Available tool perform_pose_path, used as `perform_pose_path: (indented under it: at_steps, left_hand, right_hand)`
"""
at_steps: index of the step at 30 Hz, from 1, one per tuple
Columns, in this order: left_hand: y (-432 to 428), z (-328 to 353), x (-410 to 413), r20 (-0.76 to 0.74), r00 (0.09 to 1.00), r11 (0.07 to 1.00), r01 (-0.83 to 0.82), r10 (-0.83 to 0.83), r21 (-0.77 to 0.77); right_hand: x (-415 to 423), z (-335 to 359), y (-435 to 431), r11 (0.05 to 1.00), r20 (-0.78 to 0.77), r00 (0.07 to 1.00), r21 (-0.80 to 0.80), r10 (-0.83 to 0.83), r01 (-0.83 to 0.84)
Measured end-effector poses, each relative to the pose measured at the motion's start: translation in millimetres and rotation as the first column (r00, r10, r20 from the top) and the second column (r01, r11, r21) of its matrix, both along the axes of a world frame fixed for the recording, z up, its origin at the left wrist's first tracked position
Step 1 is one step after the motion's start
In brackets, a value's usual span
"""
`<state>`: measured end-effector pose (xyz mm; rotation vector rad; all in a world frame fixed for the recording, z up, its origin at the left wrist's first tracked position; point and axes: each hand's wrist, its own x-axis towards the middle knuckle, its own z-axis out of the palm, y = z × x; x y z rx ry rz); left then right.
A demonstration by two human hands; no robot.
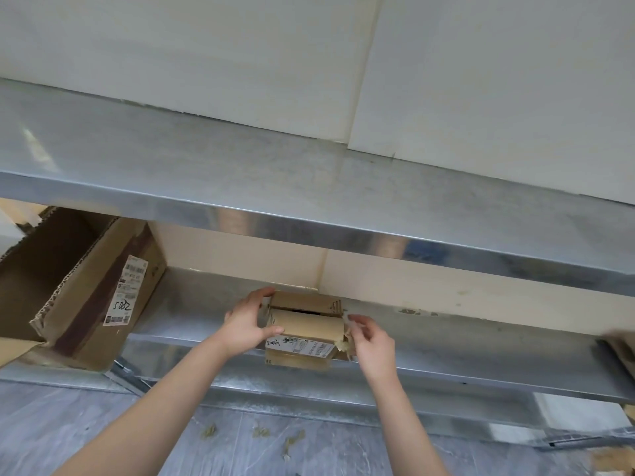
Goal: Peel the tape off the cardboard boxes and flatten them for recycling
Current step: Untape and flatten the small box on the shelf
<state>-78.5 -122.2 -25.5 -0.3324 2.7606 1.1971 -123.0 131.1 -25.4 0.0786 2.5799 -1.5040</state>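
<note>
Two bare forearms reach up from the grey floor (pixel 103 424) toward the lower shelf (pixel 192 304), a bare metal deck. The small cardboard box (pixel 305 329) sits at the front edge of this shelf, near its middle, top flaps slightly parted, with a white label (pixel 302 347) on its near face. The left hand (pixel 245 329) grips the box's left end, thumb on the near flap. The right hand (pixel 372 341), fingers curled, pinches a pale tape strip (pixel 347 341) at the box's right end. A large open box (pixel 79 286) lies tilted at the shelf's left end. Tape scraps (pixel 292 441) lie on the floor below the shelf.
</note>
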Motion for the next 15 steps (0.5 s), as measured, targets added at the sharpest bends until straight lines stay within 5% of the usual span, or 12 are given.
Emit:
perform_pose_path:
  at_steps: [8,11,15]
  left_hand:
    - [0.9,-0.6,2.2,-0.009,1.000,0.999,-0.025,0.025,0.038]
    - [0.3,-1.7,3.1,-0.006,0.998,0.992,-0.064,0.065,0.105]
    - [-3.4,-3.2,5.3,0.054,0.996,0.968,-0.085,0.074,0.236]
  right_hand:
    - [-2.7,0.1,-3.4,0.998,-0.003,0.999,0.045,0.036,-0.036]
    - [-5.3,4.3,-8.7,0.986,0.012,0.988,-0.066,0.155,-0.154]
    - [-10.6,-2.9,-17.0,0.960,0.000,0.961,0.045,0.276,-0.276]
